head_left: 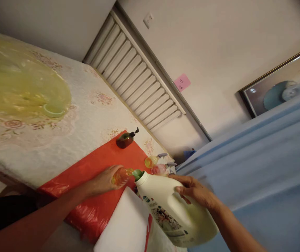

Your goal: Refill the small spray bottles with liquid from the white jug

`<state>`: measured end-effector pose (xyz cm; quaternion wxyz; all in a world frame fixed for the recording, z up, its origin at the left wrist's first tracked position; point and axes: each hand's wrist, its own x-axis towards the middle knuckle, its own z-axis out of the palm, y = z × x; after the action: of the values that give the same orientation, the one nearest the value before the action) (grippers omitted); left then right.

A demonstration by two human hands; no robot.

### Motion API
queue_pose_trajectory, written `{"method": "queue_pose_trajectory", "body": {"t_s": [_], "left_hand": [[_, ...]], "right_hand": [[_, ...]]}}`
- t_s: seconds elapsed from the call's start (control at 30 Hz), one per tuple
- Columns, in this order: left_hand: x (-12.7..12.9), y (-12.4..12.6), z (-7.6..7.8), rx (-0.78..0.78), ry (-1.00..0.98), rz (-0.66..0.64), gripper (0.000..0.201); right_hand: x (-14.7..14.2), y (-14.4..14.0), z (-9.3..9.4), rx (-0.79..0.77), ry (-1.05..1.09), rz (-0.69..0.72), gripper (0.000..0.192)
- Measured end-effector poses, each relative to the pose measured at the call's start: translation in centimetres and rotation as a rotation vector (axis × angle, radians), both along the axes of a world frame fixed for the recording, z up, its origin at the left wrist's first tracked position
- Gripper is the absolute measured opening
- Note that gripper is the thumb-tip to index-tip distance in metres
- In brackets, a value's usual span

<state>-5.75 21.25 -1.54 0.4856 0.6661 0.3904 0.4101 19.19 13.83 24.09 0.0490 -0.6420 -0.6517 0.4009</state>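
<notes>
Right hand (195, 190) grips white jug (173, 206), tilted, green spout (137, 174) touching mouth of small orange bottle (121, 176) held in left hand (104, 180). Below: red sheet (92, 175) on floral table (87, 101). Pump bottle (126, 139) lies on sheet; small bottles (156, 166) near the spout.

light: dim, warm | focus: soft overall (tilted view) | edges: dark corners, blurred | shadows: faint
</notes>
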Motion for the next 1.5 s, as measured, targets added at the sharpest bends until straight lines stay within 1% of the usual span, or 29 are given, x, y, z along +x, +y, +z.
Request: {"method": "queue_pose_trajectory", "body": {"t_s": [0.13,0.2,0.33,0.43,0.53,0.67,0.77,0.87,1.07,1.23,1.4,1.5], "left_hand": [[0.0,0.1,-0.2,-0.004,-0.016,0.002,0.059],[0.0,0.1,0.1,0.0,-0.018,0.001,0.058],[-0.2,-0.2,0.8,-0.022,0.024,0.006,0.062],[-0.2,-0.3,1.0,-0.018,0.029,0.012,0.061],[-0.1,-0.2,0.8,-0.005,0.032,0.006,0.058],[0.0,0.0,0.2,-0.004,0.041,-0.005,0.062],[0.0,0.1,0.0,0.002,0.041,-0.015,0.059],[0.0,0.2,0.0,-0.003,0.041,-0.031,0.058],[0.0,0.1,0.6,0.008,0.061,-0.016,0.057],[0.0,-0.1,0.6,0.005,0.061,-0.007,0.054],[0.1,-0.1,0.7,-0.01,0.076,0.003,0.061],[0.1,-0.1,0.6,-0.016,0.064,0.001,0.06]], "right_hand": [[0.0,0.1,0.1,-0.008,0.013,0.003,0.053],[0.0,0.1,0.1,-0.011,0.009,0.016,0.053],[0.1,0.2,0.1,-0.007,0.005,0.017,0.052],[0.1,0.2,0.1,-0.007,0.0,0.01,0.053],[0.1,0.1,0.1,-0.005,-0.013,0.008,0.054],[0.1,0.1,0.0,0.0,-0.004,0.016,0.055],[0.2,0.1,-0.1,-0.007,0.01,0.007,0.056],[0.2,0.2,0.0,-0.013,0.01,0.011,0.056],[0.1,0.2,0.0,0.0,0.001,0.01,0.055],[0.2,0.2,-0.1,-0.01,-0.01,0.011,0.056],[0.3,0.3,-0.1,-0.016,-0.035,0.005,0.059],[0.2,0.2,0.1,-0.015,-0.037,0.007,0.059]]}}
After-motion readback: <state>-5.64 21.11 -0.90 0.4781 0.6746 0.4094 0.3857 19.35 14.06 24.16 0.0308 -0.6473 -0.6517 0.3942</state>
